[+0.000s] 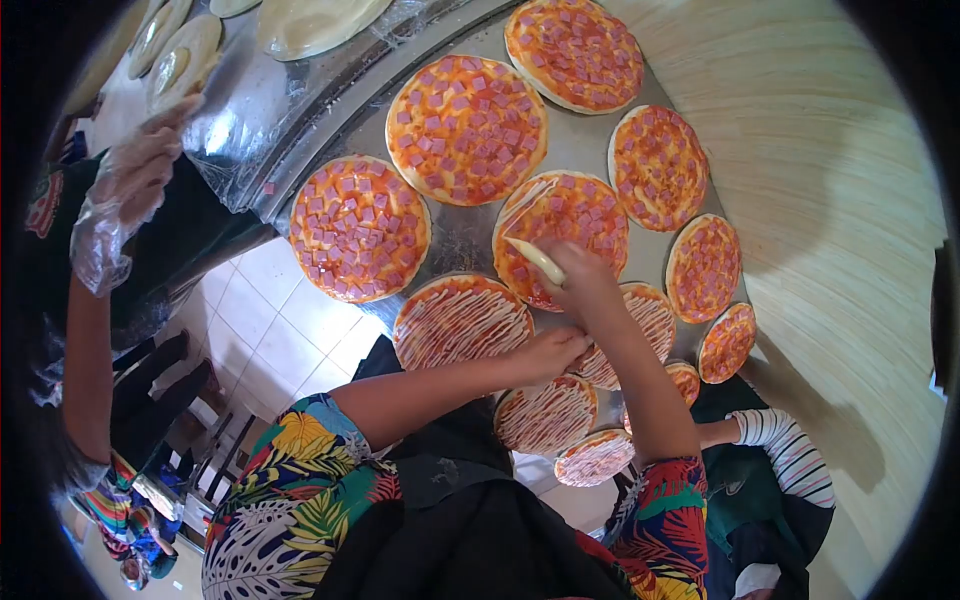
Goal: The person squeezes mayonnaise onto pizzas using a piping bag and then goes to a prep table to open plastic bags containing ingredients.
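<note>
Jutting from the right hand (584, 280): a piping bag (541, 262).

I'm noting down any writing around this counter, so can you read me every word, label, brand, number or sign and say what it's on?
No text can be read.
Red and white emblem on a co-worker's dark clothing, left edge of the view: too blurred to read.
Pale bag in the right hand: no lettering visible.
</note>
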